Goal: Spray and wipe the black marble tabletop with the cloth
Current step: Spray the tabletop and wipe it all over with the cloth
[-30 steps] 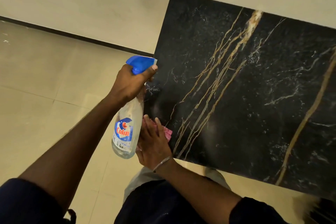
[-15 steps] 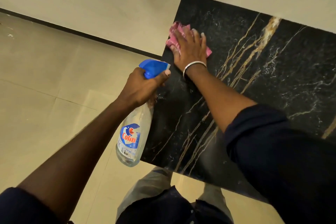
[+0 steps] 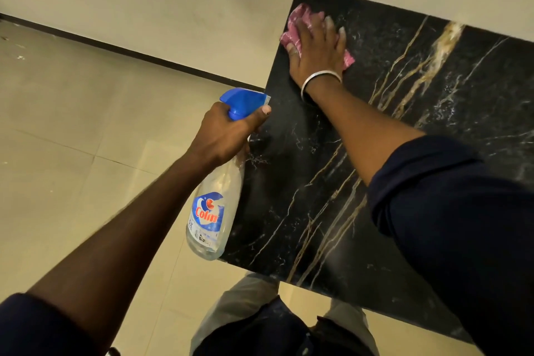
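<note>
Here, to the left of the left hand [image 3: 222, 136] lies a pale tiled floor [image 3: 72, 153], and beyond that hand a cream wall [image 3: 173, 9] meets it along a dark skirting strip [image 3: 130, 50]. The left forearm is bare, coming out of a dark sleeve [image 3: 29, 326]. The left hand is clenched around the neck of a spray bottle [image 3: 213, 211], with the thumb laid across the base of the blue trigger head. The bottle hangs below the hand, tilted, clear-bodied with a blue and red "Colin" label. Its body lies along the left edge of the black marble worktop [image 3: 289, 182]; whether it touches that edge cannot be told.

To the right of the left hand the worktop spreads out, black with gold and white veins. Further from the person than the left hand, near the worktop's far left corner, lies the pink cloth [image 3: 296, 24], bunched and flat on the marble. The right hand [image 3: 316, 49] lies on top of it, palm down, fingers straight and spread, pressing the cloth onto the surface. Pink shows past the fingertips and beside the heel of the hand. A silver bangle [image 3: 319, 79] circles the wrist just behind the hand, and the forearm runs back over the marble into another dark sleeve [image 3: 448, 225].
</note>
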`<act>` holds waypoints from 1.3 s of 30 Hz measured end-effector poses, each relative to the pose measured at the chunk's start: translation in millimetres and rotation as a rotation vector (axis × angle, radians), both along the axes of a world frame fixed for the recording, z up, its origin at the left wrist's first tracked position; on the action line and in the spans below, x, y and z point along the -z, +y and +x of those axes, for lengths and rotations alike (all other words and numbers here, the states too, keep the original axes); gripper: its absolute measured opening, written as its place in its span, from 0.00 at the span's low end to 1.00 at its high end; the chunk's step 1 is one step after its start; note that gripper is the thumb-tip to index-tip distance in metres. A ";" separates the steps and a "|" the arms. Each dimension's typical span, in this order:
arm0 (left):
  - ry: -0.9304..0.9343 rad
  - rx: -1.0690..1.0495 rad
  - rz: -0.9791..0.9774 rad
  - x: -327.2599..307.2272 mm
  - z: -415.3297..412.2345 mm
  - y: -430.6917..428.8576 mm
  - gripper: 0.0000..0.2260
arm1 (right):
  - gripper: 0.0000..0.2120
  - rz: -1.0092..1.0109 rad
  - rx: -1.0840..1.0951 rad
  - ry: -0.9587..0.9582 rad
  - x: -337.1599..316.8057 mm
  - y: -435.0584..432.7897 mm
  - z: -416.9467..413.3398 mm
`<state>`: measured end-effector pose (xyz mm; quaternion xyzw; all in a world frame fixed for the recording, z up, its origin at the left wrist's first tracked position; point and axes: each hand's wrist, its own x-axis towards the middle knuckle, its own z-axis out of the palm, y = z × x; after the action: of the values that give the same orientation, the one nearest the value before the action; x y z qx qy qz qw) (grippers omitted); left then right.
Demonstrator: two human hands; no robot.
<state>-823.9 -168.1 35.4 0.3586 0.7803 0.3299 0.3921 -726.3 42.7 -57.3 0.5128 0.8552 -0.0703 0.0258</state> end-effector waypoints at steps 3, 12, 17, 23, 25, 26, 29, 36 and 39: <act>-0.015 -0.008 -0.005 -8.2 3.1 -7.6 0.19 | 0.30 -0.002 -0.061 0.011 -0.5 -69.9 8.5; 0.023 0.032 0.019 -17.3 25.6 -35.5 0.17 | 0.40 -0.218 -0.344 0.068 -7.5 -329.2 52.9; 0.038 0.087 0.015 -11.4 45.6 -52.1 0.18 | 0.40 -0.224 -0.454 0.031 0.9 -371.4 72.6; 0.025 0.115 -0.013 -5.0 73.1 -62.3 0.20 | 0.41 -0.186 -0.346 0.057 1.3 -364.2 110.4; 0.020 0.141 -0.018 -3.9 82.9 -60.5 0.20 | 0.38 -0.171 -0.257 0.112 2.1 -357.2 140.9; 0.014 0.158 -0.021 -4.2 92.2 -58.2 0.20 | 0.37 -0.166 -0.214 0.128 2.2 -352.9 160.2; -0.017 0.206 -0.030 -7.0 125.5 -48.6 0.18 | 0.36 -0.144 -0.099 0.112 1.7 -340.4 218.3; -0.080 0.330 -0.013 -22.8 219.7 -23.3 0.17 | 0.32 -0.015 0.251 0.092 1.2 -310.1 375.3; -0.075 0.361 -0.017 -24.3 261.7 -14.1 0.18 | 0.30 0.034 0.408 0.036 6.3 -296.8 461.5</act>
<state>-562.2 -182.2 59.7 0.4768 0.6909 0.2607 0.4767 -264.9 -254.1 -63.6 0.6745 0.7349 -0.0689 -0.0128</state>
